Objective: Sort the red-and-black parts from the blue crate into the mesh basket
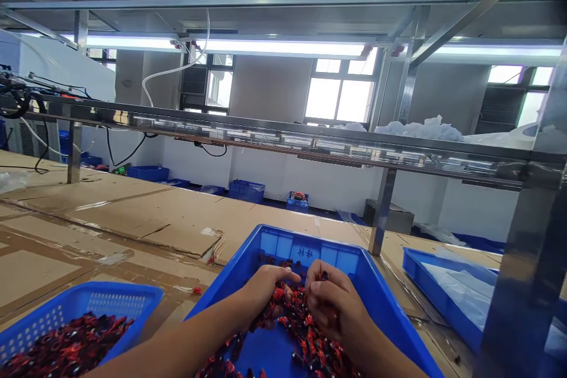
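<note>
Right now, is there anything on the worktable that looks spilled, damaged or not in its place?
Yes: a small red piece lies on the cardboard tabletop between the perforated blue basket and the deeper blue bin, outside both, so it looks spilled. Farther back, a cardboard edge looks torn.

- Left hand (264, 287): bare, slim in build.
- Left forearm (195, 331): bare behind the grip, smooth, widening farther back.
- Right hand (336, 301): likewise bare.
- Right forearm (383, 347): bare behind the grip, as far back as it shows.
</note>
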`<state>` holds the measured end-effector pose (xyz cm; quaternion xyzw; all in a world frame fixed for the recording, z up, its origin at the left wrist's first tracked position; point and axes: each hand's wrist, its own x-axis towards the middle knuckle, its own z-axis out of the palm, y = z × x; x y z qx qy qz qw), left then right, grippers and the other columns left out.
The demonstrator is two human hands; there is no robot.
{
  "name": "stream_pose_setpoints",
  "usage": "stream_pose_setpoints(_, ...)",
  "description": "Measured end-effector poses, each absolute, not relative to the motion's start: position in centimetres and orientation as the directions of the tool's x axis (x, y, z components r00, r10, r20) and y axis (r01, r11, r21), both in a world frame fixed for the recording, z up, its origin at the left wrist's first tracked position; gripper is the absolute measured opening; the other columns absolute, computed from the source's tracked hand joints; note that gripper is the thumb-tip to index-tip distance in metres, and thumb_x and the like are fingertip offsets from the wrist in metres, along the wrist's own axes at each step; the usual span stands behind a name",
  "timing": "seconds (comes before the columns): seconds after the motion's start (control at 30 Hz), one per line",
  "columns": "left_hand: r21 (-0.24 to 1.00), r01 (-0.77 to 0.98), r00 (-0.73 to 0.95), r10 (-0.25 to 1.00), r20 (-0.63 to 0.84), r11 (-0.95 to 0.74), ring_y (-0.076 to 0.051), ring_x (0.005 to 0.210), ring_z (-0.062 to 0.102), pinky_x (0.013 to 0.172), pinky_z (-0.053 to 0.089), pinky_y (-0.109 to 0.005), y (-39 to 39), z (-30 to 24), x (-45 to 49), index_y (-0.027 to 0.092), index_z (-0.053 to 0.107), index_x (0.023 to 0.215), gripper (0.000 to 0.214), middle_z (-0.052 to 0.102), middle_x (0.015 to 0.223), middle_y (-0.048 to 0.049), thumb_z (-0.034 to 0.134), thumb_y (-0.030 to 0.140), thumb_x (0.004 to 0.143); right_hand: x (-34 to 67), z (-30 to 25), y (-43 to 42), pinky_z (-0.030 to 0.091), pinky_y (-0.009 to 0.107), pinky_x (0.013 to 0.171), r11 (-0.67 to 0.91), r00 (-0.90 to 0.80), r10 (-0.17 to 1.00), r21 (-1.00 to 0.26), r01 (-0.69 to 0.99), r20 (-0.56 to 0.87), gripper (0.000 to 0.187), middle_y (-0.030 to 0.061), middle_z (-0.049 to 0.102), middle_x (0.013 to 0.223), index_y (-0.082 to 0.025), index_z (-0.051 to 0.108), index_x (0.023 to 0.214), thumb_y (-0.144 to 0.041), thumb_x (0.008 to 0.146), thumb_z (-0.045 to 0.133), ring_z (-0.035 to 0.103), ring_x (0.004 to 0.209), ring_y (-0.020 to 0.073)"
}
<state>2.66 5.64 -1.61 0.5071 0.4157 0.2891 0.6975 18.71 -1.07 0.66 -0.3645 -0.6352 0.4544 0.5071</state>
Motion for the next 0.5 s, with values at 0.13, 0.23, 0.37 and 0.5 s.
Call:
stream_pose_setpoints(0.13,0.956,0.042,0.428,0.859,-0.280,0.291,-0.009,0.037,0.037,0.035,0.027,-0.021,5.3,-1.6,3.2,0.019,0.056,0.078,0.040,0.048,0.058,0.0017,0.049,0.057,0.079,18.2,0.0,-0.2,0.015,0.017,0.032,0.096,-0.254,0.959,-0.988,-0.121,0.124,0.017,-0.0067,0.050,0.061,-0.021,0.054,0.083,-0.037,0.080,0.059,0.024,0.036,0.0050)
stream_pose_setpoints(0.23,0.955,0.029,0.423,0.862,-0.280,0.296,-0.010,0.038,0.036,0.036,0.026,-0.021,5.2,-1.4,3.5,0.019,0.053,0.072,0.040,0.044,0.054,0.0024,0.048,0.058,0.080,18.1,-0.5,0.0,0.039,0.022,0.047,0.391,-0.184,0.918,-0.880,0.268,0.352,0.018,-0.0018,0.061,0.066,-0.021,0.064,0.090,-0.036,0.089,0.055,0.050,0.050,0.0113)
stream_pose_setpoints(0.37,0.940,0.031,0.460,0.830,-0.315,0.340,-0.009,0.039,0.034,0.036,0.024,-0.019,5.4,-1.2,3.4,0.018,0.054,0.072,0.042,0.043,0.053,0.0022,0.049,0.059,0.078,18.4,-1.2,0.1,0.047,0.030,0.072,0.633,-0.371,0.764,-0.502,0.590,0.528,0.027,0.0038,0.074,0.091,-0.026,0.061,0.118,-0.030,0.093,0.052,0.067,0.082,0.0227)
stream_pose_setpoints(0.5,0.930,0.052,0.470,0.813,-0.344,0.364,-0.010,0.037,0.035,0.036,0.024,-0.020,5.5,-1.2,3.2,0.019,0.060,0.090,0.041,0.048,0.051,0.0019,0.051,0.058,0.079,18.5,-1.4,0.3,0.047,0.031,0.072,0.690,-0.554,0.664,-0.124,0.713,0.503,0.034,0.0088,0.074,0.104,-0.024,0.057,0.127,-0.027,0.095,0.051,0.068,0.091,0.0269)
